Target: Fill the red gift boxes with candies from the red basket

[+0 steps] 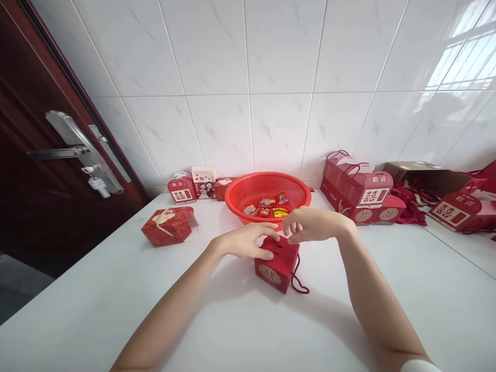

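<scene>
A small red gift box [276, 266] with a round gold pattern on its front stands on the white table, turned at an angle. Slots show in its top, and a dark red cord handle hangs down its right side. My left hand [248, 242] rests on the box top, its thumb near the front edge and its fingers toward the back, steadying it. Just above the back right corner is my right hand [312, 225], palm down, fingers bent and apart, with nothing visible in them. Behind both hands sits a red plastic basket [267, 181] holding several wrapped sweets [265, 212].
A red patterned box [168, 227] lies at left, with smaller boxes [194, 188] by the tiled wall. Stacked red gift boxes [356, 191] stand right of the basket. Farther right are an open brown carton [430, 178] and more red boxes [463, 209]. A dark door [58, 206] borders the left.
</scene>
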Motion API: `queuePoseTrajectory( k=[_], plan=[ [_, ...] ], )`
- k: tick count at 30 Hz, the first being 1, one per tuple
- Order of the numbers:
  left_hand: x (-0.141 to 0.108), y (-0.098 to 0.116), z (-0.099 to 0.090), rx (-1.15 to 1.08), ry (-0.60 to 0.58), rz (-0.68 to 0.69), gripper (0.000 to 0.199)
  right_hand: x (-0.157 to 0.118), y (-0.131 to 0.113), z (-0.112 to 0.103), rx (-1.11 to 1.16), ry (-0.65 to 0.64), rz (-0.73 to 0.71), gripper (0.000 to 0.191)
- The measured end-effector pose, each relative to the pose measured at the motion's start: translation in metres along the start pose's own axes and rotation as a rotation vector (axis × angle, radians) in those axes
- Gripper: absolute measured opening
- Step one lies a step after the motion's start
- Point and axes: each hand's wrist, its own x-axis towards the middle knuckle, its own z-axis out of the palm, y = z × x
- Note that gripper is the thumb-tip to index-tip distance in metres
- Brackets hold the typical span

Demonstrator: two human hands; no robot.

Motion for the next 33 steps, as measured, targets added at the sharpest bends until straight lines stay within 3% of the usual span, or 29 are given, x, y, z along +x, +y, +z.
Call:
queuePoseTrajectory(
  k=[3,9,18,25,29,33],
  plan=[
    [0.003,-0.005,0.0,-0.018,-0.028,-0.03,0.034,-0.008,0.014,-0.001,0.052,0.013,-0.037,0.011],
    [0.003,-0.008,0.0,0.029,-0.068,-0.156,0.046,-0.007,0.059,0.023,0.353,-0.283,-0.233,0.021],
    [0.002,-0.01,0.0,0.06,-0.064,-0.182,0.046,0.019,0.086,0.058,0.79,-0.312,-0.267,0.031],
    [0.004,-0.008,0.0,0.057,-0.042,-0.195,0.045,0.021,0.091,0.065,1.096,-0.194,-0.256,0.035],
    [0.004,-0.005,0.001,0.018,-0.026,-0.241,0.049,0.012,0.085,0.054,1.276,-0.047,-0.336,0.037],
    [0.003,0.001,0.003,0.022,0.007,-0.294,0.051,0.0,0.071,0.035,1.288,0.068,-0.417,0.028]
  ],
)
